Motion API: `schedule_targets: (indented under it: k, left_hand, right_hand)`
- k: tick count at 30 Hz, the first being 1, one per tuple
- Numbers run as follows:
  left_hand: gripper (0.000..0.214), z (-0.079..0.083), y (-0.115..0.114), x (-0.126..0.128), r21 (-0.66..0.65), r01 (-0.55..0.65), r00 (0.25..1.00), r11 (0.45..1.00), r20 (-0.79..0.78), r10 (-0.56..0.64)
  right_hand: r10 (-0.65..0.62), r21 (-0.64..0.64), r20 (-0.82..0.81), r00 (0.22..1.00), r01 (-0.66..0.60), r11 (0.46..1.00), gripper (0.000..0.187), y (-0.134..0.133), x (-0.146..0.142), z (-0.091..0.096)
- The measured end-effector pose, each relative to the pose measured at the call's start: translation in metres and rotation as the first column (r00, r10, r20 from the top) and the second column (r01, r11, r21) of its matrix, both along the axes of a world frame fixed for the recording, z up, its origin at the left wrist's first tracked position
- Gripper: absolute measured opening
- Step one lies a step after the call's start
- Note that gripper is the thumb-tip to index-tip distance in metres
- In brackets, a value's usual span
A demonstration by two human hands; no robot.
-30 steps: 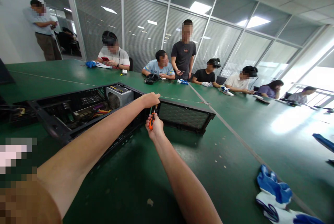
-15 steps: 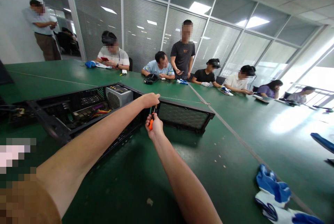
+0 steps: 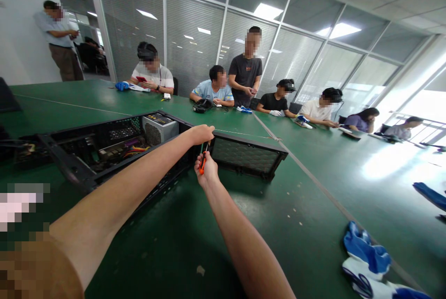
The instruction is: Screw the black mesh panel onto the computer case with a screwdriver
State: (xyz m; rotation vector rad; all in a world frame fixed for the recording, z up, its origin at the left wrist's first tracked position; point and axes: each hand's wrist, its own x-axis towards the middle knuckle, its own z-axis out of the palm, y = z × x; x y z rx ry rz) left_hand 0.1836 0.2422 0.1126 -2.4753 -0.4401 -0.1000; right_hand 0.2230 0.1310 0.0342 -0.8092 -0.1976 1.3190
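An open computer case lies on its side on the green table, with a grey power supply and coloured cables inside. Its black front panel with a mesh face stands off to the right end. My right hand is closed around a screwdriver with an orange and black handle, its shaft pointing up toward the case's end. Just above, my left hand reaches over the case, fingers curled near the screwdriver's tip. Whatever those fingers grip is hidden.
Blue and white gloves lie at the right front of the table. Several people sit along the far side, and one person in a dark shirt stands there. A black headset rests beyond the case.
The screwdriver's handle has turned slightly in my right hand, showing more black. Both hands stay in nearly the same place. The standing person has brought their hands together.
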Motion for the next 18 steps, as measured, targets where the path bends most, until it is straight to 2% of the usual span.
schedule_targets:
  k: [5,10,15,18]
  left_hand:
    - [0.019,-0.0005,0.0012,-0.0007,0.003,-0.003,1.000,1.000,-0.007,0.003]
    - [0.021,0.0012,-0.0024,-0.0013,0.009,-0.017,1.000,1.000,-0.021,0.017]
    - [0.021,0.0000,-0.0003,-0.0012,0.004,-0.010,1.000,1.000,-0.009,0.010]
    - [0.020,-0.0014,0.0028,-0.0010,-0.004,0.008,1.000,1.000,-0.004,-0.009]
  right_hand:
    - [0.021,-0.002,0.005,1.000,-0.021,1.000,0.032,-0.0007,-0.0010,0.0009]
    - [-0.018,0.045,-0.004,1.000,0.019,0.999,0.027,0.0017,0.0008,-0.0019]
    - [-0.070,0.029,0.023,0.997,0.070,0.997,0.025,0.0029,0.0009,-0.0034]
    - [-0.056,-0.003,0.063,0.996,0.057,0.998,0.024,0.0029,0.0004,-0.0016]
